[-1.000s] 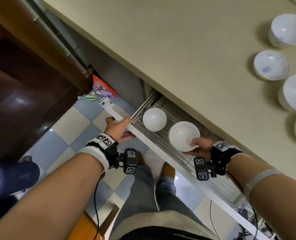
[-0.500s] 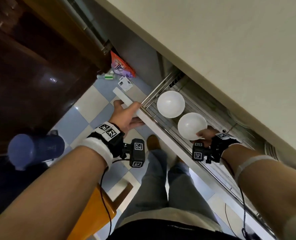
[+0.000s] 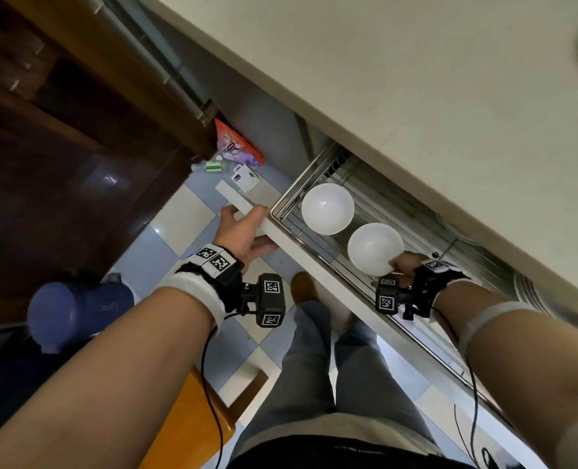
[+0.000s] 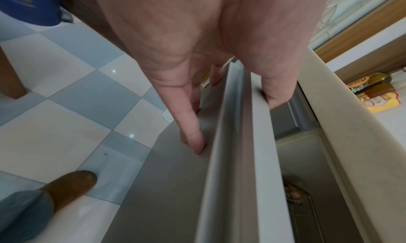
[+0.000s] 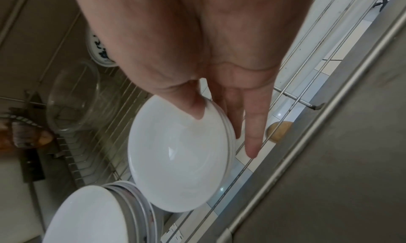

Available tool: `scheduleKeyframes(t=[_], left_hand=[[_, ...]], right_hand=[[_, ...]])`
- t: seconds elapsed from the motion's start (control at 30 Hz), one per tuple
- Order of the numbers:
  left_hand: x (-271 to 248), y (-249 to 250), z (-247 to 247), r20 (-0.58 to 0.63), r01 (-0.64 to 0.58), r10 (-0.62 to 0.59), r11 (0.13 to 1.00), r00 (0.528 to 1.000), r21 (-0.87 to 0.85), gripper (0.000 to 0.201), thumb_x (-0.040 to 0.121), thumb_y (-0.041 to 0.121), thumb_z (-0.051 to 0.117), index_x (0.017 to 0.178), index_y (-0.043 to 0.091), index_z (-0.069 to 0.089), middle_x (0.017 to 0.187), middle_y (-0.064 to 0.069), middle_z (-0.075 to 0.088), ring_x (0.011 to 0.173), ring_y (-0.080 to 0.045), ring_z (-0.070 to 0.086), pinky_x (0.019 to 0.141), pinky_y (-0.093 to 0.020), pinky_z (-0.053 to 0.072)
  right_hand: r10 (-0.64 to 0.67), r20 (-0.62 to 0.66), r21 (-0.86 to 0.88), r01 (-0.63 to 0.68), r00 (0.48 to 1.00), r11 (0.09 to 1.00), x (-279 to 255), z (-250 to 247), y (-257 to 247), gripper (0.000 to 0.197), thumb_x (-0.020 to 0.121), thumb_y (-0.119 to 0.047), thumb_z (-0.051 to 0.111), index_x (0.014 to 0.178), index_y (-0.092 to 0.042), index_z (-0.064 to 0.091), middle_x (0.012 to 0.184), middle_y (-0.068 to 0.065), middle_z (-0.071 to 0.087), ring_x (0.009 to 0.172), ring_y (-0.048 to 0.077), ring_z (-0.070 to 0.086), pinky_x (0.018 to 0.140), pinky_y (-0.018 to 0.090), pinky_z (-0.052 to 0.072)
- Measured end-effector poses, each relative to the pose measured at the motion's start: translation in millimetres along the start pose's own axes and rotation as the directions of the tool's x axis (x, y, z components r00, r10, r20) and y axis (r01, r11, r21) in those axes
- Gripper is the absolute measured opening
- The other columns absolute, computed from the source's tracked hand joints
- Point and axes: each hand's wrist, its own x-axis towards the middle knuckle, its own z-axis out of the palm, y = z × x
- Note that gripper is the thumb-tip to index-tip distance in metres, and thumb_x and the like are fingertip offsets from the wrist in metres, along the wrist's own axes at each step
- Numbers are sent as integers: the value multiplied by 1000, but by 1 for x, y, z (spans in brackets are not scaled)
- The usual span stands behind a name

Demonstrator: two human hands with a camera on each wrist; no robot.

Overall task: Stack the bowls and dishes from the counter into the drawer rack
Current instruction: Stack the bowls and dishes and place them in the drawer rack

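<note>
In the head view my right hand [image 3: 399,265] holds a white bowl [image 3: 375,248] just above the wire drawer rack [image 3: 365,194]. It hangs right beside a stack of white bowls [image 3: 327,208] that sits in the rack. The right wrist view shows my thumb inside the held bowl [image 5: 180,160] and my fingers [image 5: 252,139] outside its rim, with the stack [image 5: 87,217] close below. My left hand [image 3: 247,225] grips the top edge of the white drawer front [image 3: 301,252]. The left wrist view has the thumb over the drawer front [image 4: 248,168] and the fingers [image 4: 193,139] on its outer face.
The counter top [image 3: 416,79] overhangs the back of the rack. Deeper in the rack stand a clear glass bowl [image 5: 74,99] and a blue-patterned dish [image 5: 98,54]. A blue container [image 3: 74,309], a wooden stool [image 3: 193,418] and my legs are below.
The view has swung down, so the bowls on the counter have left it. My right hand has kept the bowl beside the stack in the rack. The left hand has stayed on the drawer front.
</note>
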Motion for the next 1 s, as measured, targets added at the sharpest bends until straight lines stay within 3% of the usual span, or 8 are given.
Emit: scheduleKeyframes(t=[0.07,0.2,0.33,0.5,0.57,0.7,0.83,1.0], left_hand=[[-5,3,3,-2,-7,7,1000,1000,8,46,87,17,67,127,17,46,111,-13,66,93,-37,73,80,-55,60],[-19,10,4,-15,-4,5,999,1000,52,15,91,18,67,97,21,53,100,-11,65,97,-35,70,83,-52,59],[-27,23,4,-96,-22,66,917,993,398,73,68,41,80,125,9,48,125,-18,62,102,-33,67,81,-44,60],[-57,61,18,-211,-66,277,737,938,672,89,76,24,76,145,12,21,142,-21,31,124,-44,47,101,-49,44],[-58,75,35,-88,-206,346,723,934,659,74,78,21,73,138,10,32,137,-20,36,121,-41,49,101,-46,44],[-87,102,84,422,-547,351,591,836,593,9,87,14,62,78,13,64,82,-10,61,85,-27,61,77,-34,50],[-117,108,140,667,-645,208,563,715,517,9,90,12,59,91,11,67,90,-12,67,79,-24,65,61,-31,54],[-152,104,197,798,-712,58,493,600,500,28,96,5,51,73,21,49,97,-10,61,100,-35,63,100,-51,50]], right_hand=[[-22,-56,9,22,998,1000,-9,-7,0,35,100,-14,47,132,-1,55,137,19,57,104,27,54,83,33,50],[-37,-16,131,38,999,991,-42,-21,-2,49,97,-12,51,144,0,41,148,19,44,114,30,53,74,32,51],[-41,-24,267,46,999,963,-87,-30,-17,18,95,-12,60,111,-5,64,129,16,61,101,29,64,81,35,56],[-146,2,369,135,989,919,-157,-31,-21,19,90,-14,67,110,-13,67,113,7,72,93,26,72,73,36,55],[-194,-47,424,195,980,884,-184,-35,-21,18,88,-8,69,106,-13,68,113,10,74,99,31,73,76,39,59],[-230,-191,559,299,954,774,-234,-45,-16,18,94,-8,60,111,-10,65,113,13,73,104,36,71,81,42,59],[-234,-345,635,410,909,655,-275,-66,3,22,95,-11,59,117,-5,64,111,14,72,95,33,73,82,42,60],[-176,-514,666,520,840,535,-310,-108,28,22,95,-10,59,115,-5,65,113,16,71,90,29,72,80,38,58]])
